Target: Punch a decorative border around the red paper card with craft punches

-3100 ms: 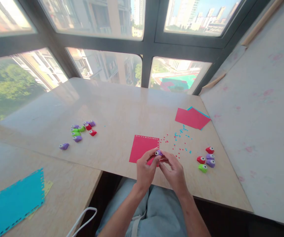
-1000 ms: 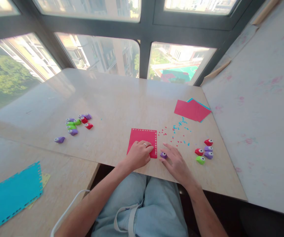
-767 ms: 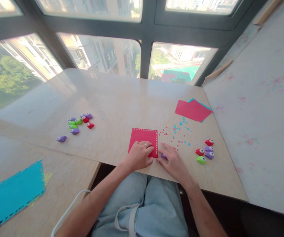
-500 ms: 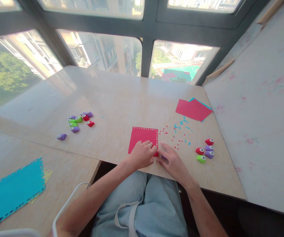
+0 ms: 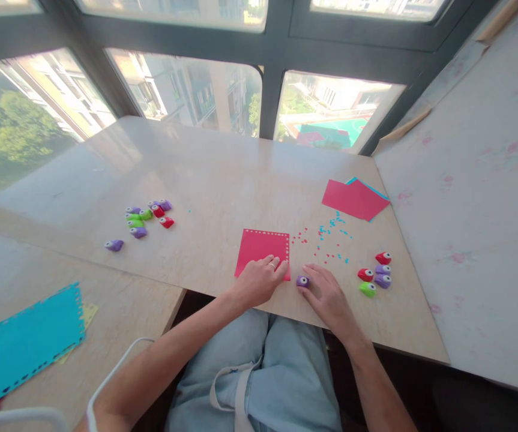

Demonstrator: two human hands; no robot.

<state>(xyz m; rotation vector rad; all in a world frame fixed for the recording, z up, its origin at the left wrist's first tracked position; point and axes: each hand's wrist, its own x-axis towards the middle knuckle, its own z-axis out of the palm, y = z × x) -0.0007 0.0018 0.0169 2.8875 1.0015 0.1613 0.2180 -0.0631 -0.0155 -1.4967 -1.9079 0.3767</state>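
A: Head view, and straight to the left hand (image 5: 261, 281), flat on the near right part of the red sheet (image 5: 256, 246), fingers stretched out and lying close together, pinching nothing!

B: And there's a ring (image 5: 272, 265) on one of them. Where's the sheet?

A: By the near edge of the table (image 5: 222, 174), small holes running along its far and right sides.

B: Over to the right hand (image 5: 328, 297)!

A: Just right of the sheet, thumb and fingers parted and curved about a purple punch (image 5: 302, 281). That punch sits on the table beside the sheet's near right corner, its round eye in plain sight.

B: Is it gripped?

A: Can't tell; the fingertips are right there, but whether they squeeze doesn't show.

B: Beyond that hand, what a scatter! Blue bits (image 5: 321, 229) and red bits (image 5: 327, 255), all over!

A: Behind them, overlapping red and blue papers (image 5: 355, 199). Five more punches (image 5: 383, 281) huddle at the right, two red, two purple, one green.

B: Far left, a bigger cluster of punches (image 5: 138, 232), and nearer, a blue sheet (image 5: 38, 336) with holed edges!
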